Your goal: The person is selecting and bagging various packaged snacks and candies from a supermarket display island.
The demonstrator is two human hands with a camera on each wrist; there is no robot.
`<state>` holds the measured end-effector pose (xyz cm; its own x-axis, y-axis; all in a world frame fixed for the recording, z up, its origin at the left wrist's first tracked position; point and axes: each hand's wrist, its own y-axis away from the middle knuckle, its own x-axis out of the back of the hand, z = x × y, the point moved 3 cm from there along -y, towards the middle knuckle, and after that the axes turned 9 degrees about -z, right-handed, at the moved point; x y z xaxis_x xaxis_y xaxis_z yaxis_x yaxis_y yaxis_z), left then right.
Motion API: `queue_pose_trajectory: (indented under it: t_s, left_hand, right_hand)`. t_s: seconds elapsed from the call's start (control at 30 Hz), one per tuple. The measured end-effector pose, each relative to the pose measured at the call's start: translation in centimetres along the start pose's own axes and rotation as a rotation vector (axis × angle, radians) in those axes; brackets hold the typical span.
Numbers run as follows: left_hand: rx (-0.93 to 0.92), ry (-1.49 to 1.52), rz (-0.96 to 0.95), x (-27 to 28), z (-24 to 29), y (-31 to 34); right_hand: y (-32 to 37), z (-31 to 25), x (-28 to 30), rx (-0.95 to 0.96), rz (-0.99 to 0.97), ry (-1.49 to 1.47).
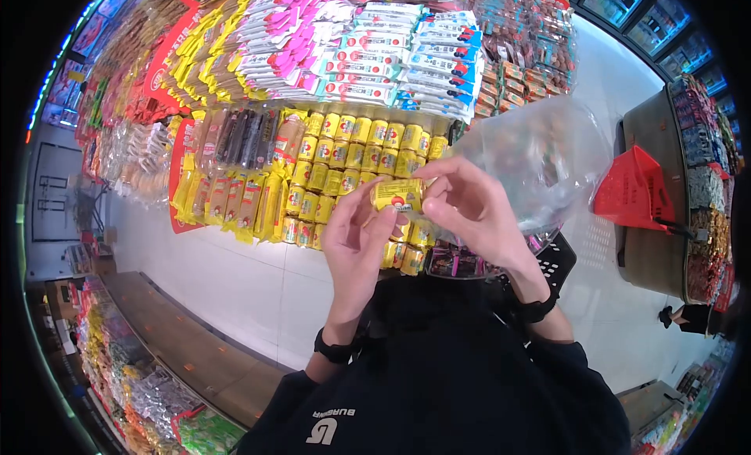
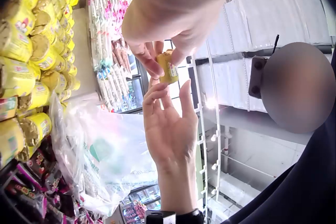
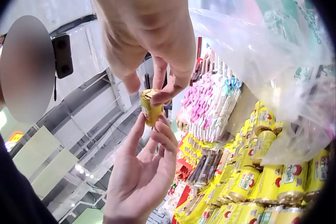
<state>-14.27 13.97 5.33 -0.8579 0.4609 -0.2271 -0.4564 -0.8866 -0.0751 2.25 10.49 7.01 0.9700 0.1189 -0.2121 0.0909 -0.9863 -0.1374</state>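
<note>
A small yellow cylindrical snack pack (image 1: 397,195) with a red round picture is held up in front of my chest, over a display of similar packs. My left hand (image 1: 353,224) pinches it between thumb and fingers. In the left wrist view the pack (image 2: 168,68) hangs from the left fingertips. My right hand (image 1: 475,208) is at its other end, with fingertips against that end and the thumb apart from it in the left wrist view. The pack's gold, crinkled end shows in the right wrist view, just under the right hand (image 3: 149,29).
Rows of yellow packs (image 1: 328,154) lie beneath the hands, beside bagged brown snack bars (image 1: 235,193). A clear plastic bag (image 1: 540,165) spreads near my right forearm. Past it stands a red scoop-like container (image 1: 635,189). White wrapped bars (image 1: 364,60) lie farther back.
</note>
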Motion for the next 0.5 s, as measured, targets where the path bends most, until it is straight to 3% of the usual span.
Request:
queue_pose_trajectory:
  t_s: [0.3,0.5]
  left_hand:
    - [-0.046,0.053,0.034,2.2,0.6,2.1]
    - [-0.089,0.085,0.024,3.9,2.2,3.9]
  right_hand:
    - [0.2,1.1,-3.7,-0.111,0.039,-0.075]
    - [-0.3,0.4,-7.1,-0.018,0.041,-0.017]
